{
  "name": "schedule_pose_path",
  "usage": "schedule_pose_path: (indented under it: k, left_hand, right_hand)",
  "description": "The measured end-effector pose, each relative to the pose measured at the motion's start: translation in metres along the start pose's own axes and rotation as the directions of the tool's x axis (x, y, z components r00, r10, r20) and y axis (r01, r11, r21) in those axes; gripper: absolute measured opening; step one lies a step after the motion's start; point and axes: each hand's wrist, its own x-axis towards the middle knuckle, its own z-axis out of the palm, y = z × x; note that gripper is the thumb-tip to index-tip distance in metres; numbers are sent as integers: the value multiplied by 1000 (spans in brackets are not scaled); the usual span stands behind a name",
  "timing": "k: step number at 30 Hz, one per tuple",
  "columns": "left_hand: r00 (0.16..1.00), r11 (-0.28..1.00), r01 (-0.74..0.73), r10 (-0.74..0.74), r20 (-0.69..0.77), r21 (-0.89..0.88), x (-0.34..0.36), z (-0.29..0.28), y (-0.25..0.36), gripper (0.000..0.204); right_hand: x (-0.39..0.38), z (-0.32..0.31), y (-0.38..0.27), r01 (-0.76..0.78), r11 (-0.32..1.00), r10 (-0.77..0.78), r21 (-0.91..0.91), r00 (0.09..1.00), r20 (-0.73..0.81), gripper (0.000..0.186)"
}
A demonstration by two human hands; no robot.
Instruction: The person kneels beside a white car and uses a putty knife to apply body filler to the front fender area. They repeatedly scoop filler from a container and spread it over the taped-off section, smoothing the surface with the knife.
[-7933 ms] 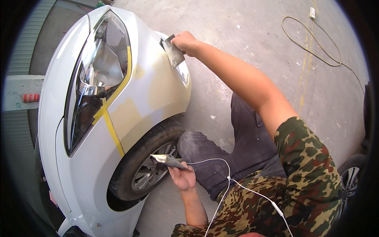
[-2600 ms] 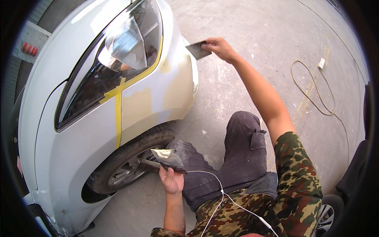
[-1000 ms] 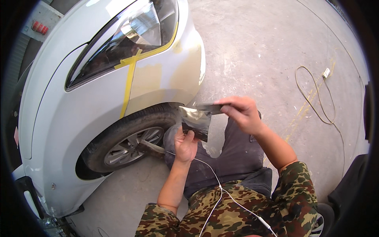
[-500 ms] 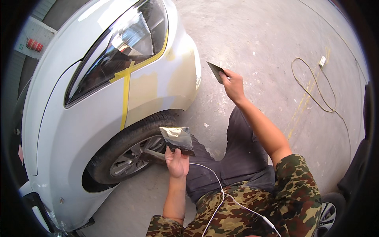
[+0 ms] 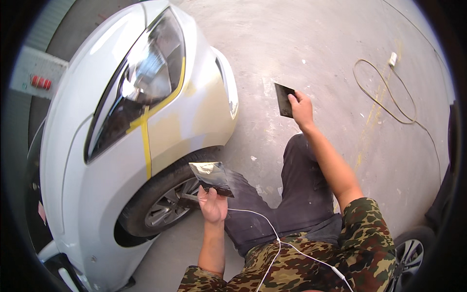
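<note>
My left hand (image 5: 212, 207) is closed on a flat mixing board (image 5: 219, 184), held in front of the car's front wheel. A smear of cream-coloured filler (image 5: 206, 168) lies along the board's far edge. A greyish flat bar (image 5: 190, 201) sticks out left of the hand; whether the hand holds it too, I cannot tell. Farther right, over the floor, my right hand (image 5: 301, 110) pinches a thin dark spreader (image 5: 284, 100), clear of the car. The pale car's bumper (image 5: 194, 121) has beige patches beside yellow masking tape (image 5: 147, 148), which also edges the headlight (image 5: 146, 73).
The front tyre (image 5: 131, 214) is close to my left hand. A looped cable (image 5: 384, 92) with a white plug end (image 5: 393, 59) lies on the floor at right. Another car wheel (image 5: 408, 255) is at lower right. A white cord (image 5: 265, 219) hangs across my lap.
My right hand has moved slightly right and down, and the spreader has turned more upright. The board in my left hand has shifted a little left and tilted. The view has shifted too.
</note>
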Motion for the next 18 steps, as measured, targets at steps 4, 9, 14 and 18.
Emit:
schedule_pose_path:
  k: [4, 9, 14, 18]
  left_hand:
    - [993, 990, 109, -105, -47, 91, 104, -7, -25, 38]
    - [992, 989, 126, -125, -12, 79, 139, 8, 10, 39]
    - [971, 974, 213, -203, -125, 71, 215, -71, 63, 39]
    - [959, 966, 237, -216, -182, 104, 309, -149, 46, 39]
  right_hand:
    - [61, 12, 50, -271, 931, 273, 245, 962, 28, 22]
    - [75, 30, 21, -472, 795, 468, 380, 877, 111, 19]
    - [109, 138, -8, -537, 781, 544, 317, 836, 76, 20]
    - [158, 217, 45, -566, 763, 555, 311, 821, 132, 20]
